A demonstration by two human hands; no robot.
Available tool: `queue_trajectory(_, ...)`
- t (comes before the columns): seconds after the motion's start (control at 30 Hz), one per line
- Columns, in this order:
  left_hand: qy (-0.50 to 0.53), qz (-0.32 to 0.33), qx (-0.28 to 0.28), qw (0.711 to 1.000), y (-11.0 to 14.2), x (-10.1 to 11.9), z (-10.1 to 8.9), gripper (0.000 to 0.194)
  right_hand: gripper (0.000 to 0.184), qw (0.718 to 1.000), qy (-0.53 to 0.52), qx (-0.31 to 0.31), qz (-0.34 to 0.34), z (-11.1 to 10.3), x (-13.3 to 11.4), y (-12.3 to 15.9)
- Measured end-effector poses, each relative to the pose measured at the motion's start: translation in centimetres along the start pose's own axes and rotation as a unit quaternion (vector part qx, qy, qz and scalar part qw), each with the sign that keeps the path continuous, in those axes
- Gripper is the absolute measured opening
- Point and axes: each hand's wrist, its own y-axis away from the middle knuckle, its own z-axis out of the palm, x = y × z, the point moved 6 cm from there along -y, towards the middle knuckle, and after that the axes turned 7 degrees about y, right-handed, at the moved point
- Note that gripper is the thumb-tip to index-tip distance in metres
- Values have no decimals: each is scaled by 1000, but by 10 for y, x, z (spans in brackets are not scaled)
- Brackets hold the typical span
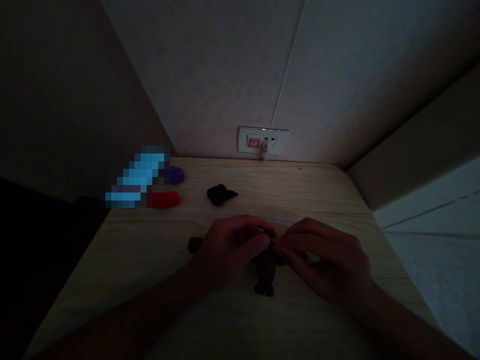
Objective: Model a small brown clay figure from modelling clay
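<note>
A small dark figure with a rounded body and two stubby feet lies on the wooden table, its top end between my hands. My left hand is closed on the figure's upper part, thumb and fingertips pinching it from the left. From the right, my right hand pinches at the same upper part with its fingertips together. Dim light and my fingers hide the details there. A dark lump pokes out just left of my left hand, partly covered by it.
Beyond my hands lies a black soft-looking lump with a pointed end. A red piece and a purple piece lie at the back left, beside a blurred-out bright blue shape. A wall socket holds a white plug.
</note>
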Motion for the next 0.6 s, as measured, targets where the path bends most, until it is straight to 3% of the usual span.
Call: queue_trajectory(0.6,38,-7,-13,999,-1,-5,0,27,9,1000,2,-5,11,0,1,0)
